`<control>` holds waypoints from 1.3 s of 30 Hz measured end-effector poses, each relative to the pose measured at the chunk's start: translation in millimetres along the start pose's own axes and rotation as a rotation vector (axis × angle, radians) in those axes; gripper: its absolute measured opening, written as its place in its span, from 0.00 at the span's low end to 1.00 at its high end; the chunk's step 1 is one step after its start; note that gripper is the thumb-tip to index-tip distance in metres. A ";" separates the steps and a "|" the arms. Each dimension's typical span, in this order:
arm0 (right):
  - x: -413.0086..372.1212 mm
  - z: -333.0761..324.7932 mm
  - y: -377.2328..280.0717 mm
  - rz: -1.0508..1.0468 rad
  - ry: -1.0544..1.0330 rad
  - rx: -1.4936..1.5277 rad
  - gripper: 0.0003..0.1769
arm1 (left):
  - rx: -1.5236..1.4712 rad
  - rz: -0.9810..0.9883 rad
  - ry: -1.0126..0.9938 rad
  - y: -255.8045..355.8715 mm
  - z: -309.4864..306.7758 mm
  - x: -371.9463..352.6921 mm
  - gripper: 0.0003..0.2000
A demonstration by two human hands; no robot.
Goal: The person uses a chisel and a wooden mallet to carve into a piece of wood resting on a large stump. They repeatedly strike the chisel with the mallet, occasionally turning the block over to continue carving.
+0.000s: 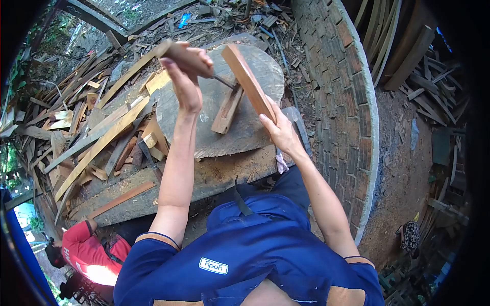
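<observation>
My left hand (186,84) is closed around the thick wooden handle of a chisel (190,60), slightly blurred. Its thin metal shaft slants down to the right, and the tip meets a short wooden block (228,109) with a slot cut in its upper face. My right hand (280,127) grips the near end of a squared wooden bar (247,76). This bar is raised at a slant over the far end of the block and partly hides it. Beneath lies a broad round slab of tree trunk (178,135), which bears the block.
Offcuts and long strips (104,143) are heaped at the left. A curved brick wall (339,102) runs along the right, with more timber (429,86) beyond. A person in a red shirt (94,252) is at lower left. A dark flat object (298,127) lies beside my right wrist.
</observation>
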State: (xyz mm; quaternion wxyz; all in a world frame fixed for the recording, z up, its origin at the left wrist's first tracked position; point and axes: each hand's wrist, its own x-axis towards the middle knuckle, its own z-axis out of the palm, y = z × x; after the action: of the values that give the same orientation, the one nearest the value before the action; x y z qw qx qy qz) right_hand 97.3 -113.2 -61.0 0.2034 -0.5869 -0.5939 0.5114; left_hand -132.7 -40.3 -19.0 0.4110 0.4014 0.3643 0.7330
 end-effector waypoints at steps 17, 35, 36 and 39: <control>13.1 10.5 18.6 -0.097 0.057 -0.030 0.36 | -0.058 0.142 0.084 -9.5 8.8 45.6 0.10; 9.3 11.9 3.8 0.040 0.026 -0.191 0.36 | 0.078 0.267 0.223 -3.2 3.0 14.0 0.17; 9.3 12.1 3.2 0.036 0.026 -0.191 0.36 | 0.187 0.355 0.140 -2.9 3.0 12.8 0.18; 9.3 12.7 4.6 0.025 0.031 -0.205 0.37 | 0.341 0.463 0.038 -2.8 5.0 8.3 0.22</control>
State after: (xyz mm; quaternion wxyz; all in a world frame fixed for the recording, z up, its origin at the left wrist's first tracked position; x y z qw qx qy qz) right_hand 86.8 -110.4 -73.3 0.1451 -0.6198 -0.6324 0.4413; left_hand -130.3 -30.7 -17.0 0.1524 0.5232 0.3886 0.7430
